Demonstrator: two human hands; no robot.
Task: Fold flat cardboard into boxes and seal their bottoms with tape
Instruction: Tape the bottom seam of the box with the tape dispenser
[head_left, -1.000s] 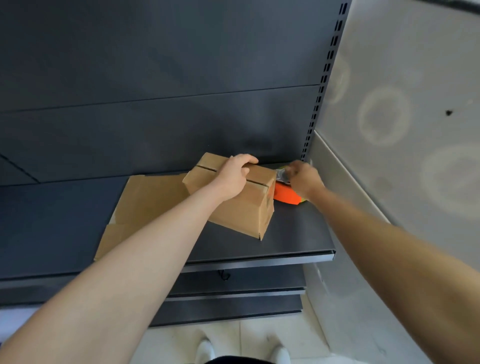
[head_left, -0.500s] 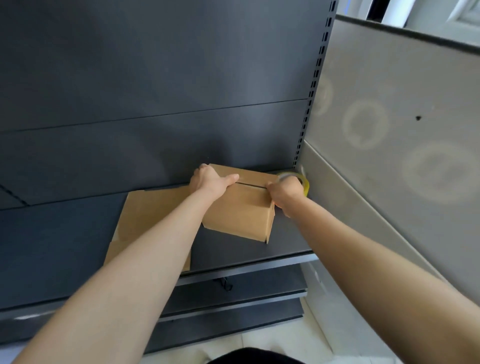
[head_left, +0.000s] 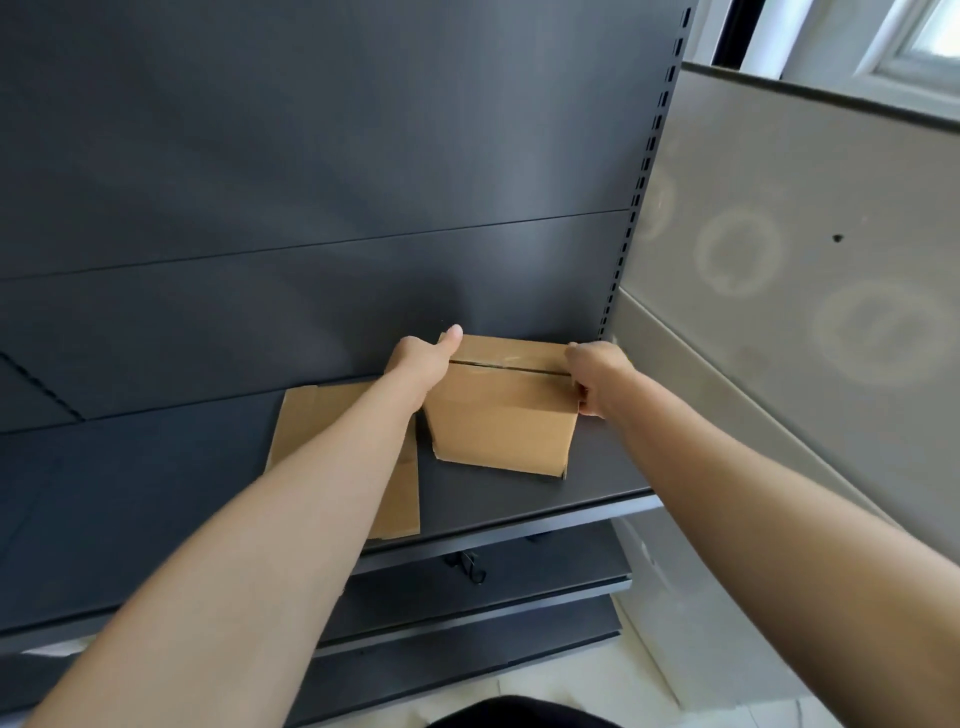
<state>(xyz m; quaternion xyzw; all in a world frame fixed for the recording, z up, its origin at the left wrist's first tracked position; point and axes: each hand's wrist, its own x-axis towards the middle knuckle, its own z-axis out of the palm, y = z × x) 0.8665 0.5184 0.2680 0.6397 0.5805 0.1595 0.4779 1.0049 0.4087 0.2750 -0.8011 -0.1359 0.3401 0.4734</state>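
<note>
A folded cardboard box (head_left: 498, 415) stands on the dark shelf (head_left: 156, 493), its closed flaps facing up. A glossy strip of tape (head_left: 504, 360) lies along the seam between the flaps. My left hand (head_left: 421, 358) grips the box's left top edge, thumb pressed on the seam's left end. My right hand (head_left: 597, 374) is curled over the right end of the seam and the box's right edge. The tape roll is hidden behind that hand. Flat cardboard (head_left: 322, 415) lies on the shelf left of the box, partly under my left forearm.
The shelf's dark back panel (head_left: 311, 156) rises right behind the box. A slotted upright (head_left: 641, 208) and a grey wall panel (head_left: 779, 312) close off the right side. Lower shelves (head_left: 467, 597) jut out beneath, and a window (head_left: 924, 36) shows at the top right.
My right hand picked up the tape roll beside the box and moved to the seam's right end. My left hand slid from the box's top to its left edge. The orange object is out of sight.
</note>
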